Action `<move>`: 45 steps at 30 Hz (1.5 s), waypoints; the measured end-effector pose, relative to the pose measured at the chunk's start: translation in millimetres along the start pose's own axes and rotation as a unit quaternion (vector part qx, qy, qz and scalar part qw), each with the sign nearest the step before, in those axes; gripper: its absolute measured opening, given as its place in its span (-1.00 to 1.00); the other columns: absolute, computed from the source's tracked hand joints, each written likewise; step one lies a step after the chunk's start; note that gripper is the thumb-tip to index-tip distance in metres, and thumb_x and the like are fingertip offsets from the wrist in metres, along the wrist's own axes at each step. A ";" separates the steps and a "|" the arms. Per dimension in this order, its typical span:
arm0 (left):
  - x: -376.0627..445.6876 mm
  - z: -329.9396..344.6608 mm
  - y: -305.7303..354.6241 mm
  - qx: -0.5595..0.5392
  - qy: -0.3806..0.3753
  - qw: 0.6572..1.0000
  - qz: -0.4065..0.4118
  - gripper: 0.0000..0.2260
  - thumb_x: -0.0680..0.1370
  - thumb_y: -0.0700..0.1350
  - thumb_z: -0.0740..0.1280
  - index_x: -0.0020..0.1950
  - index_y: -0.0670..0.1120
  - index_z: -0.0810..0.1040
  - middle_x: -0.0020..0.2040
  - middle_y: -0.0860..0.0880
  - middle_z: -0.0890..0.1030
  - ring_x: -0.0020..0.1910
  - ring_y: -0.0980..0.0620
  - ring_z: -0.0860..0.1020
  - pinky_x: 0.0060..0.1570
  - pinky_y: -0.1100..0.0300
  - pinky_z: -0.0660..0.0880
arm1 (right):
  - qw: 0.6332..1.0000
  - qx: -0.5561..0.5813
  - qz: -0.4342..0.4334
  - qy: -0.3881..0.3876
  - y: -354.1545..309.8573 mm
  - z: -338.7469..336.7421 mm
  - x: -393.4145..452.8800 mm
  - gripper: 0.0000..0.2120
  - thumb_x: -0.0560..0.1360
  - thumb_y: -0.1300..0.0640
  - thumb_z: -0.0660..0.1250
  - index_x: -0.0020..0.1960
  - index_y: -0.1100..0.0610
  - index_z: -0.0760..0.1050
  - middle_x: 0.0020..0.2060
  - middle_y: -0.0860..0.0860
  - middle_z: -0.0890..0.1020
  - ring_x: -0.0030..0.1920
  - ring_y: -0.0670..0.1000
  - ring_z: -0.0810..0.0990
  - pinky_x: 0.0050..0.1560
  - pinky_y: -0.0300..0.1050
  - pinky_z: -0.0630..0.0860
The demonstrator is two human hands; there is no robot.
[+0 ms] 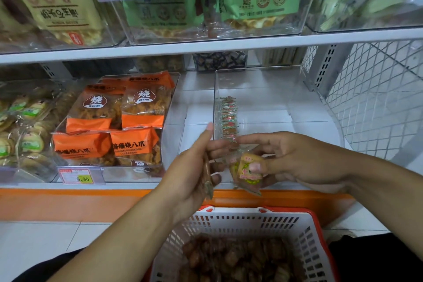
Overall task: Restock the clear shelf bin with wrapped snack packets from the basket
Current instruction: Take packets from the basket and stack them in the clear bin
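The clear shelf bin [270, 98] is only just begun: one short row of wrapped packets [229, 119] stands on edge along its left wall, and the rest of it shows bare floor, so I judge most of the restocking is yet to do. The white basket [240, 224] with the red rim sits below the shelf edge and looks well filled with brown wrapped snacks [231, 258], so there is plenty to move. In front of the bin, the right hand [288, 160] pinches a snack packet [246, 173] between thumb and curled fingers. The left hand [194, 167] holds another packet [207, 174] edge-on in its curled fingers, forefinger pointing up toward the bin. Neither packet has reached the row yet.
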State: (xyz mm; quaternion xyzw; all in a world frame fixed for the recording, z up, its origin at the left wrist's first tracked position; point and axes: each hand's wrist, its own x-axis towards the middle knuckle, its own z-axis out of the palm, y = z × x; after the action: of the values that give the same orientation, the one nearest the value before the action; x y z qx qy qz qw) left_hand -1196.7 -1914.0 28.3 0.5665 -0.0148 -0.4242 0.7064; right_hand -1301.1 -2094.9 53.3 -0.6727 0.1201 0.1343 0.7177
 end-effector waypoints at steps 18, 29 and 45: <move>-7.6 -6.1 16.7 -0.214 0.036 0.974 0.058 -0.57 0.48 -0.48 0.02 0.26 -0.28 0.45 -0.16 -0.17 0.62 -0.28 -0.03 0.63 -0.19 0.20 0.63 | 0.981 0.189 -0.008 -0.043 -6.2 4.8 2.7 -0.49 0.36 0.39 0.46 0.30 0.35 0.48 0.14 0.30 0.67 0.11 0.19 0.70 0.02 0.00 0.67; -20.2 1.1 9.9 -0.099 -0.080 0.991 0.031 -0.58 0.59 -0.06 0.09 0.24 -0.16 0.66 0.28 -0.19 0.65 0.13 -0.20 0.62 0.10 -0.11 0.52 | 0.997 0.022 -0.070 -0.039 5.5 34.2 3.8 -0.58 0.41 0.31 0.47 0.26 0.16 0.57 0.06 0.11 0.70 0.07 0.09 0.67 0.11 0.05 0.62; -13.3 -3.7 9.9 -0.188 -0.158 0.969 0.020 -0.52 0.58 0.03 0.17 0.41 -0.18 0.54 0.38 -0.28 0.55 0.46 -0.31 0.42 0.49 -0.28 0.24 | 0.988 -0.072 -0.134 0.005 2.8 21.0 2.8 -0.67 0.35 0.24 0.54 0.06 -0.02 0.63 0.02 0.05 0.69 0.05 0.07 0.69 0.08 -0.08 0.63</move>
State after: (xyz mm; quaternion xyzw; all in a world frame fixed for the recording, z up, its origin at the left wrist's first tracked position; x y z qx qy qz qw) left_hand -1197.6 -1902.9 41.1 0.3489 -0.0570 -0.4891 0.7974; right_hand -1299.6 -2073.7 51.0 -0.7330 0.0225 0.0416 0.6786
